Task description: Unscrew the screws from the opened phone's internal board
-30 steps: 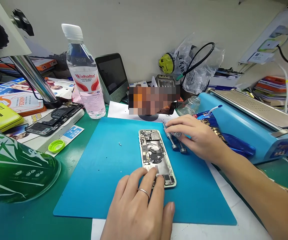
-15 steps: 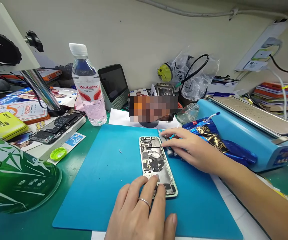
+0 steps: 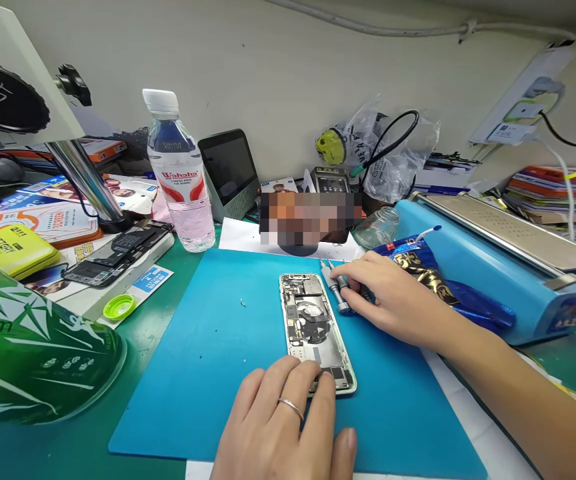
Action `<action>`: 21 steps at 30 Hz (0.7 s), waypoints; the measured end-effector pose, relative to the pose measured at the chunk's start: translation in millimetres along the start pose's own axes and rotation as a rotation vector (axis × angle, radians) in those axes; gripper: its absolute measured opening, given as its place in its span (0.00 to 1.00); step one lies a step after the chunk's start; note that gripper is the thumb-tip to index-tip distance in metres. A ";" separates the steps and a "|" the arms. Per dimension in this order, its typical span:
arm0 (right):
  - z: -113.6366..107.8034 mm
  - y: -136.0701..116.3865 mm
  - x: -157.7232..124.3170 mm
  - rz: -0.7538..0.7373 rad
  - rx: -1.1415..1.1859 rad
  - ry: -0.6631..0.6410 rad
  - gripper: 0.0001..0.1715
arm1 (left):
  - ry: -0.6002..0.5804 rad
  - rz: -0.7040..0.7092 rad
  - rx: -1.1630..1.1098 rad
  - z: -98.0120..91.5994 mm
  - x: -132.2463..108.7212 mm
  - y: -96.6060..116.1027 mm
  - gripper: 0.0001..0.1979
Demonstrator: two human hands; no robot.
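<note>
An opened phone body [image 3: 313,330] with bare inner parts lies on a blue mat [image 3: 208,373], its far end tilted slightly left. My left hand [image 3: 288,420], with a ring on one finger, rests its fingertips on the phone's near end. To the right of the phone lie small grey screwdrivers [image 3: 335,287], side by side. My right hand [image 3: 385,290] is at them, its fingers bent around one; the fingertips partly hide the tools.
At the left stand a green bottle [image 3: 43,347], a water bottle [image 3: 181,173] and another opened phone [image 3: 118,253] on a box. A blue machine [image 3: 488,267] and a shiny blue packet [image 3: 473,303] are at the right. Behind the mat stands a glass jar [image 3: 378,227].
My right hand has shifted slightly right, away from the phone's edge, and its fingers have drawn together at the screwdrivers, which show more now. My left hand stays on the phone.
</note>
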State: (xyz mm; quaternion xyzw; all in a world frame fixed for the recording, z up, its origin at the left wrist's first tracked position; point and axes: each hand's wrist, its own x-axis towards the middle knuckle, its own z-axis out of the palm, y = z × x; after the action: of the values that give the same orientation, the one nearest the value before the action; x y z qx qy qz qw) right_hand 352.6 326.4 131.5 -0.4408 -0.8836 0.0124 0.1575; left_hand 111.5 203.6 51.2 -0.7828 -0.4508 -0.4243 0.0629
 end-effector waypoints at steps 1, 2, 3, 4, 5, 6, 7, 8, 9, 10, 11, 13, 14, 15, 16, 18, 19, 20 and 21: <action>-0.2 -0.6 0.3 0.016 -0.002 -0.006 0.12 | -0.002 0.010 0.002 -1.2 0.6 -0.8 0.21; -0.1 -1.3 0.7 0.033 -0.002 -0.012 0.11 | -0.004 0.023 0.005 -2.5 1.2 -1.8 0.20; 0.3 -1.9 1.1 0.050 -0.002 -0.018 0.09 | -0.009 0.037 0.007 -3.9 1.9 -2.8 0.20; 1.1 -2.4 1.6 0.067 0.000 -0.024 0.07 | -0.017 0.052 0.009 -5.2 2.7 -3.7 0.20; 2.2 -2.9 2.0 0.083 0.002 -0.027 0.07 | -0.026 0.064 0.010 -6.4 3.6 -4.5 0.20; 3.5 -3.3 2.4 0.098 0.006 -0.029 0.06 | -0.032 0.073 0.010 -7.3 4.3 -4.9 0.20; 4.8 -3.7 2.8 0.112 0.011 -0.028 0.06 | -0.036 0.078 0.009 -7.8 5.0 -4.9 0.20; 5.9 -4.1 3.1 0.124 0.017 -0.025 0.07 | -0.038 0.078 0.008 -7.8 5.4 -4.6 0.20; 6.7 -4.3 3.3 0.135 0.025 -0.021 0.08 | -0.035 0.073 0.006 -7.4 5.6 -4.1 0.20; 7.1 -4.6 3.5 0.144 0.034 -0.015 0.09 | -0.030 0.066 0.004 -6.7 5.5 -3.5 0.20; 7.1 -4.7 3.6 0.153 0.044 -0.007 0.10 | -0.024 0.057 -0.001 -5.8 5.2 -2.8 0.20; 5.6 -4.9 3.5 0.174 0.066 0.017 0.12 | -0.014 0.044 -0.013 -4.5 4.4 -2.1 0.21; 4.3 -4.9 3.4 0.186 0.078 0.034 0.14 | -0.014 0.043 -0.015 -4.4 4.1 -2.3 0.20; 3.0 -4.9 3.2 0.200 0.091 0.054 0.15 | -0.018 0.047 -0.013 -4.7 3.9 -2.7 0.20; 1.7 -4.9 3.0 0.216 0.107 0.073 0.16 | -0.028 0.057 -0.007 -5.4 4.0 -3.3 0.20; -0.3 -5.2 2.7 0.249 0.145 0.110 0.17 | -0.048 0.082 0.010 -7.5 4.8 -4.5 0.19; -1.0 -5.5 2.7 0.265 0.166 0.129 0.17 | -0.053 0.089 0.013 -8.5 5.4 -4.7 0.19; -1.4 -6.0 2.6 0.280 0.187 0.149 0.17 | -0.050 0.090 0.011 -9.2 5.9 -4.6 0.19; -1.7 -6.6 2.6 0.290 0.211 0.169 0.18 | -0.043 0.085 0.005 -9.6 6.3 -4.0 0.18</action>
State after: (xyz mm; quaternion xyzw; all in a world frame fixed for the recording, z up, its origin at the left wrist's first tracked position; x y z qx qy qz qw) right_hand 346.5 324.2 134.8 -0.5441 -0.7882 0.0903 0.2729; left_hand 104.1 205.5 60.7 -0.8099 -0.4195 -0.4033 0.0730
